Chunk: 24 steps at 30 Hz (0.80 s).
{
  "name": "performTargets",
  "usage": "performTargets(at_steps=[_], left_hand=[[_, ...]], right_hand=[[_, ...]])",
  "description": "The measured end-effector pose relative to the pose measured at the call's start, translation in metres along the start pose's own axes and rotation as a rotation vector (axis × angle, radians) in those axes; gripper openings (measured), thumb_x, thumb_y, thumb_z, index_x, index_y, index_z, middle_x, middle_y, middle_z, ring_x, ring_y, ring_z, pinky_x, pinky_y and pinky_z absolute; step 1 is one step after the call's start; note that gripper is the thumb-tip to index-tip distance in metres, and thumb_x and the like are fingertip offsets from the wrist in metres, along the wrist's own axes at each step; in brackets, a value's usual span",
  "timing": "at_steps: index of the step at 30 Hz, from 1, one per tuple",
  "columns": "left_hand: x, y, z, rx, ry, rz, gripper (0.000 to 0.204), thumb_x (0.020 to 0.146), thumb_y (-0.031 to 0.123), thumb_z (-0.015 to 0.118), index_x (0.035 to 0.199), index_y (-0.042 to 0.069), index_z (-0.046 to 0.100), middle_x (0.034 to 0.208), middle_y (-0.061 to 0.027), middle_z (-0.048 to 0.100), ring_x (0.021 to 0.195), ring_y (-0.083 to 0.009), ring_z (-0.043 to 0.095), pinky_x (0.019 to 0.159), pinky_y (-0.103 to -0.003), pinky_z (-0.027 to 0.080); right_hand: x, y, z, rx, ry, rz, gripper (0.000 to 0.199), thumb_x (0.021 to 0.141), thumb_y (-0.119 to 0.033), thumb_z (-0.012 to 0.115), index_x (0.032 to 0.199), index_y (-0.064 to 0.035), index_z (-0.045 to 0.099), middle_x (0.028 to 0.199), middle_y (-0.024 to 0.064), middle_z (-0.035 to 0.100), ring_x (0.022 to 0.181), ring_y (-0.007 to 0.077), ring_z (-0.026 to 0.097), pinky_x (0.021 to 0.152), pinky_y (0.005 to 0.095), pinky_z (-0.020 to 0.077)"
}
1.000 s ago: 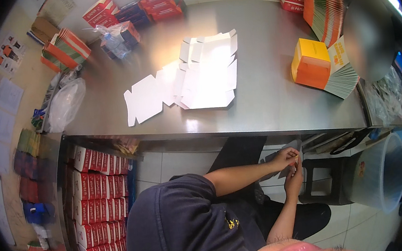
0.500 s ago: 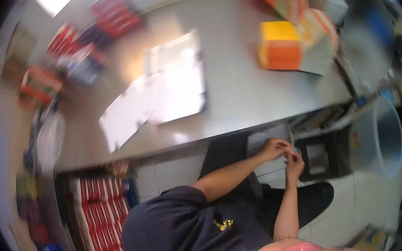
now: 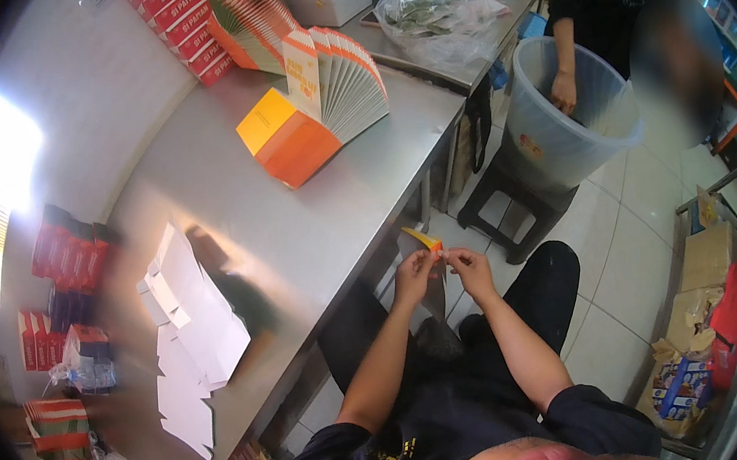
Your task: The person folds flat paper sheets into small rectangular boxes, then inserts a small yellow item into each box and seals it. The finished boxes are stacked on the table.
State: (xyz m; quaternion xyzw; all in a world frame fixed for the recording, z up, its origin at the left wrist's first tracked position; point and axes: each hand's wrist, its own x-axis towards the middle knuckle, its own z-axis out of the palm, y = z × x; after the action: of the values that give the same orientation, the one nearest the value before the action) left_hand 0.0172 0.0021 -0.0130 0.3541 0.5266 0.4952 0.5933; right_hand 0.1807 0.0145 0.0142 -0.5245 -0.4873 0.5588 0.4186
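Centrally, a small yellow-orange folded card piece (image 3: pixel 424 238) sits pinched between both hands, below the front edge of the steel table (image 3: pixel 323 226) and above the person's lap. The left hand (image 3: pixel 415 276) grips it with fingertips closed on its lower end; the right hand (image 3: pixel 470 269) meets it from the other side, fingertips drawn together on or just beside the same piece (the exact contact point is too small to make out). Only the pointed upper tip of the piece shows clearly; the rest is covered by the fingers.

On the table, near its far end, an orange box (image 3: pixel 285 137) stands touching a fanned row of flat cartons (image 3: pixel 336 76). Nearer the person's left lies a loose spread of white unfolded carton blanks (image 3: pixel 189 334), blurred. Red packs (image 3: pixel 68 254) are stacked beyond them, with details unreadable.

To the right, a translucent plastic bucket (image 3: pixel 548 139) rests on a dark stool (image 3: pixel 511 215). Another person's hand (image 3: pixel 563 91) rests on the bucket rim (that person's body is partly cut off at the upper edge). A clear plastic bag (image 3: pixel 444 6) lies on the bench behind. Cardboard boxes (image 3: pixel 707 284) stand at the right, distorted by the lens rim.
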Motion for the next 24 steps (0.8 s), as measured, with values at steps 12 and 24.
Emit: performTargets(at_steps=[12,24], left_hand=[[-0.006,0.013,-0.003,0.211,-0.009,0.018,0.032,0.097,0.027,0.070,0.113,-0.001,0.068,0.107,-0.0054,0.072,0.094,-0.0116,0.068,0.074,-0.026,0.056],[-0.006,0.004,0.003,0.205,0.059,0.107,0.021,0.096,0.020,0.070,0.104,0.001,0.069,0.098,-0.0085,0.074,0.091,-0.0130,0.070,0.074,-0.027,0.053]], right_hand=[[0.004,0.009,-0.001,-0.131,0.039,-0.211,0.023,0.092,-0.022,0.074,0.098,0.0008,0.076,0.099,0.0095,0.073,0.083,0.0149,0.066,0.070,0.0286,0.0523],[0.000,0.005,0.002,-0.202,0.050,-0.208,0.026,0.094,-0.024,0.073,0.096,0.0009,0.077,0.094,0.0087,0.074,0.074,0.0124,0.065,0.065,0.0275,0.0529]])
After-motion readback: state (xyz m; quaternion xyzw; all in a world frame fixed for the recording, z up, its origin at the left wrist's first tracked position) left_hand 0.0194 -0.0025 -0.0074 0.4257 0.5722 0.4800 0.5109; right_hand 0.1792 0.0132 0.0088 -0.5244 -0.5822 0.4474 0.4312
